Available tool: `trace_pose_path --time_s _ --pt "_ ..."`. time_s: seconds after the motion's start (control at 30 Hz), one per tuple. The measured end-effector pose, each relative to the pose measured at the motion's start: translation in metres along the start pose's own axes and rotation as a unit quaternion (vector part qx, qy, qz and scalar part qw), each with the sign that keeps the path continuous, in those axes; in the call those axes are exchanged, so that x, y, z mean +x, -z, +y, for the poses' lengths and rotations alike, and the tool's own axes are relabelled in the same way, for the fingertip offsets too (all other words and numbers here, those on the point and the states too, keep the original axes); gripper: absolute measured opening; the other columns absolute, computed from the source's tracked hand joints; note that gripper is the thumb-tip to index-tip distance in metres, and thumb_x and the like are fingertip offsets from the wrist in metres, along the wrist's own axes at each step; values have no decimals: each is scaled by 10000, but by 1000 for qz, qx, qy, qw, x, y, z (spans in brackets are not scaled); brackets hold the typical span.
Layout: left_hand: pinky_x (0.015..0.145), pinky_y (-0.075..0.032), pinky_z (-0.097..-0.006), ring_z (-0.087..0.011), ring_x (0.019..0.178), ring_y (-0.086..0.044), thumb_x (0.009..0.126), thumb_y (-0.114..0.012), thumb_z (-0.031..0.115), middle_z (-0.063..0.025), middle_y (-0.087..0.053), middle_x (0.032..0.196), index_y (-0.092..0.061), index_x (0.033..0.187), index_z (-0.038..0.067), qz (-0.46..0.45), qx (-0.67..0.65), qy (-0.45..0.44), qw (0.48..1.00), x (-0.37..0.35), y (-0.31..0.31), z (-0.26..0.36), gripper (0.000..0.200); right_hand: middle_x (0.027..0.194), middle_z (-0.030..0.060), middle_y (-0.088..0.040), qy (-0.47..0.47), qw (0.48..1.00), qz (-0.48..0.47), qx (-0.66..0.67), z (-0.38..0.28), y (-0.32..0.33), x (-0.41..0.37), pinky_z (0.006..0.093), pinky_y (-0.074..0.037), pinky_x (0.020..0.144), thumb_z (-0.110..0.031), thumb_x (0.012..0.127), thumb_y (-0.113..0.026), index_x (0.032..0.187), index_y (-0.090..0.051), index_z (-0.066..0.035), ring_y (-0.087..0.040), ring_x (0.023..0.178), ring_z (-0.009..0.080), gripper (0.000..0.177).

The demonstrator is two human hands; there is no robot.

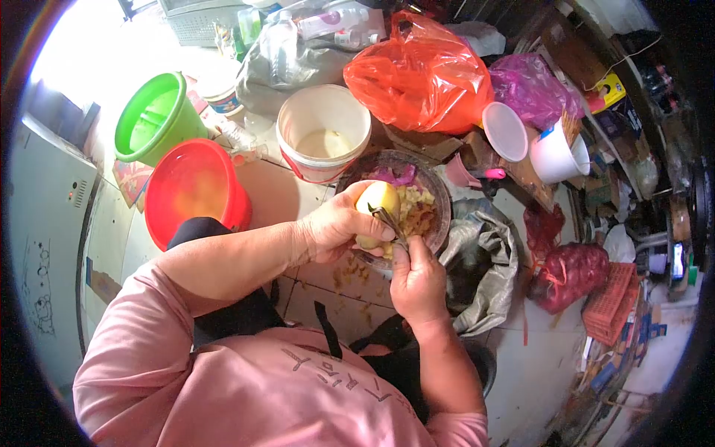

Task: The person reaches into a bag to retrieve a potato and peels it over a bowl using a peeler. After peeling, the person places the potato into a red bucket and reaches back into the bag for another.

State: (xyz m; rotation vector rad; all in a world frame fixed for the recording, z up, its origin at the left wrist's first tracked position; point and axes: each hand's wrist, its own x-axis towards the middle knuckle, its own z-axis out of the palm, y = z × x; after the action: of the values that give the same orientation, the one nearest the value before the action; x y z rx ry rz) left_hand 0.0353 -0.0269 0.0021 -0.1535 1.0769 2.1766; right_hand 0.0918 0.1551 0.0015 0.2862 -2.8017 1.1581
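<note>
My left hand (333, 226) is closed around a pale yellow potato (378, 196), which looks mostly peeled. In my right hand (418, 287) is a dark metal peeler (388, 218), its head against the potato's lower side. My fingers cover most of its handle. Below both hands sits a round basin (441, 184) with yellow and brown peelings (418, 212) and a purple scrap of plastic (398, 175) in it.
A white bucket (287, 141), a red bucket (240, 195) and a green bucket (184, 100) stand ahead and left. An orange plastic bag (424, 74) lies beyond the basin. To the right are an open grey sack (500, 298) and a red net bag (570, 277).
</note>
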Motion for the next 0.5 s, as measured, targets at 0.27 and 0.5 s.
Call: trace_pose_path --time_s 0.27,0.5 --pt "745 -581 -399 -243 993 -618 732 -687 -87 -79 -595 1107 -436 1322 130 -97 35 2 995 -9 1 -12 677 777 245 -616 -234 971 -40 -3 81 6 21 505 -459 689 -351 995 -449 923 -564 -5 -609 787 449 372" --pt "757 -575 -408 -248 953 -626 730 -718 -78 -85 -588 1084 -444 1294 126 30 1 -18 999 4 4 -4 659 784 238 -624 -54 998 -6 25 8 0 3 508 -466 640 -300 984 -497 903 -536 -14 -593 777 480 299"
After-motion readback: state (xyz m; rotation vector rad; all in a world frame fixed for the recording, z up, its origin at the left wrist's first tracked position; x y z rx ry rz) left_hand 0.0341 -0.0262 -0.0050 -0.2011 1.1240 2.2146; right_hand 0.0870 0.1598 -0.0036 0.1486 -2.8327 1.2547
